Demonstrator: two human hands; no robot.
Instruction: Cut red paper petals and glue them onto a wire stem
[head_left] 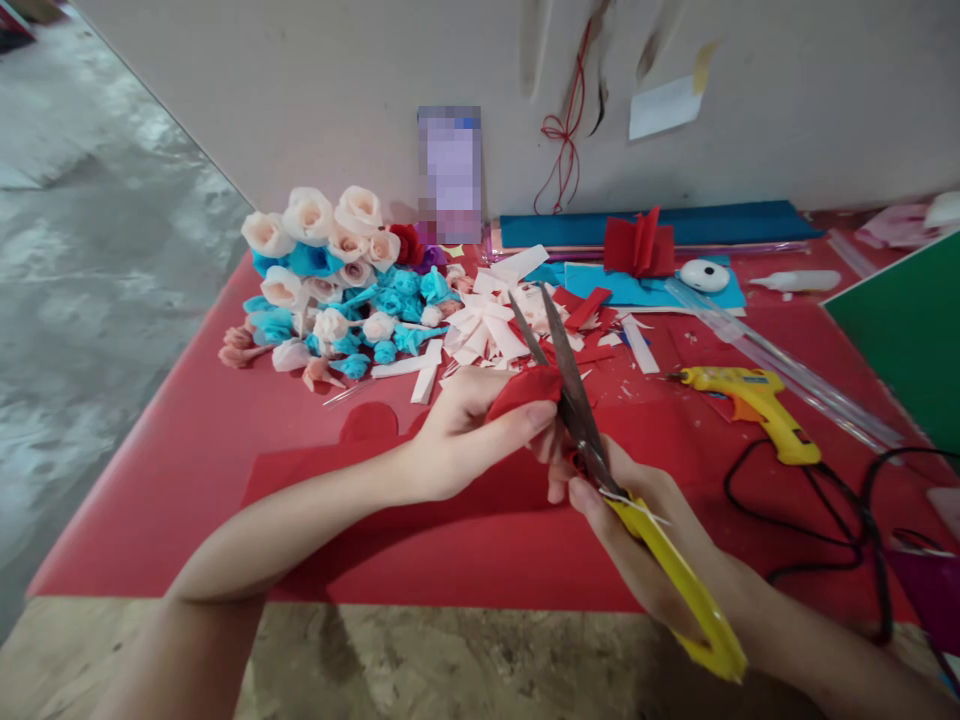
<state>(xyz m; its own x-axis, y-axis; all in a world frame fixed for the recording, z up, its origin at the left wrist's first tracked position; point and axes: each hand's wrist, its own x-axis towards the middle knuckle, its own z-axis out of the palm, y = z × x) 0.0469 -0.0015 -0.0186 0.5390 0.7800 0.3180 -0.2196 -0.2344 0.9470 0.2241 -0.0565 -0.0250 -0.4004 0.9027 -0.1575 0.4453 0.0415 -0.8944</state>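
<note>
My left hand is closed on a folded piece of red crepe paper, pinched between thumb and fingers. Yellow-handled scissors rest in my right hand, their blades apart and pointing up and away from me. One blade lies against the right edge of the red paper, close to the left fingertips. Red paper sheets lie flat on the table under both hands. Just beyond the hands is a heap of pale and red paper scraps.
Cream and blue paper flowers are piled at the back left. A phone leans on the wall. At the right lie a yellow glue gun with a black cord, clear sticks, a white bottle and a green board.
</note>
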